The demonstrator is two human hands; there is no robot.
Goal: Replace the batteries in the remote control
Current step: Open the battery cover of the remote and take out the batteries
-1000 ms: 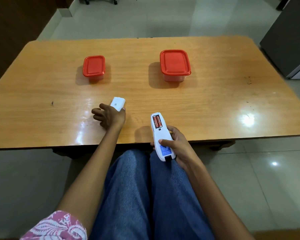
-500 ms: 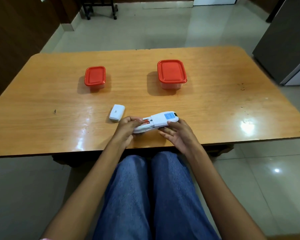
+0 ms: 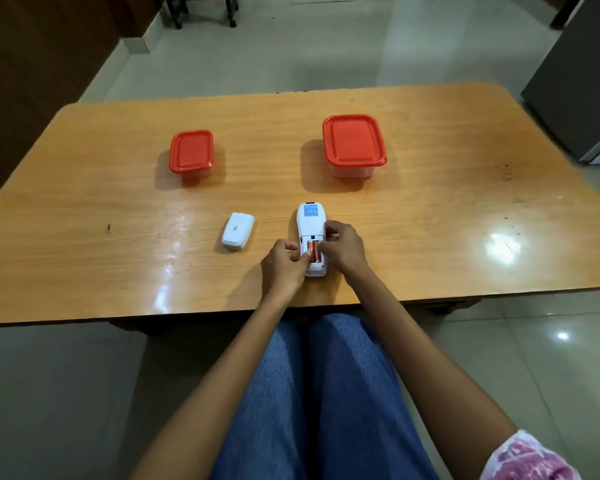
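A white remote control (image 3: 311, 223) lies face down on the wooden table (image 3: 430, 244), its blue label at the far end. Its battery bay at the near end is uncovered and shows two orange batteries (image 3: 314, 251). My left hand (image 3: 282, 268) sits at the bay's left side with its fingertips on the batteries. My right hand (image 3: 343, 245) grips the remote's right edge beside the bay. The white battery cover (image 3: 238, 231) rests on the table to the left of the remote, apart from both hands.
Two closed boxes with red lids stand farther back: a small one (image 3: 191, 154) at the left and a larger one (image 3: 354, 143) at the right. My legs in blue jeans (image 3: 319, 393) are below the table's near edge. A grey cabinet (image 3: 582, 74) stands at the right.
The remote went from my right hand near my lap onto the table, turning until its bay faces me. My left hand left the cover and came to the batteries.
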